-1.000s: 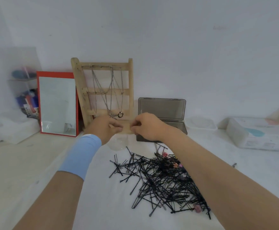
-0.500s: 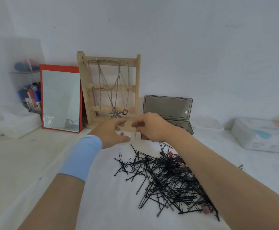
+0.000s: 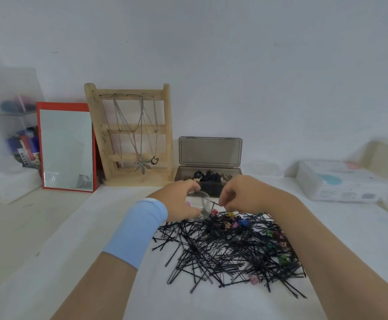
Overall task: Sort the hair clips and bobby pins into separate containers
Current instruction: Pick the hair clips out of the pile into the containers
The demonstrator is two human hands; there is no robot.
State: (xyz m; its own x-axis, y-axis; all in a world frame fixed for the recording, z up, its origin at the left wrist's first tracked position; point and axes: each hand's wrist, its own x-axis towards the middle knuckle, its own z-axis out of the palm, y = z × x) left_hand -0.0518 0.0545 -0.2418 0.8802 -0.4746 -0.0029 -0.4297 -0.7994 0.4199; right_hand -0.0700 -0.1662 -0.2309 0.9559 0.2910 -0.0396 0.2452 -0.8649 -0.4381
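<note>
A large heap of black bobby pins (image 3: pixel 223 252) lies on the white cloth, with small coloured hair clips (image 3: pixel 235 224) mixed in along its far and right sides. My left hand (image 3: pixel 180 199) grips a small clear round container (image 3: pixel 201 205), tilted, at the heap's far edge. My right hand (image 3: pixel 241 196) pinches a black bobby pin (image 3: pixel 211 201) whose tip points into that container. Behind stands a grey box (image 3: pixel 210 181) with its lid up and dark clips inside.
A wooden jewellery stand (image 3: pixel 130 135) with necklaces and a red-framed mirror (image 3: pixel 66 146) lean on the wall at the back left. A clear organiser (image 3: pixel 15 125) sits far left. A white tissue pack (image 3: pixel 336 181) and a clear tub (image 3: pixel 262 168) lie at the right.
Both hands have dropped towards me from in front of the stand to the far edge of the heap. The clear container is tilted in my left hand, and a bobby pin points into it.
</note>
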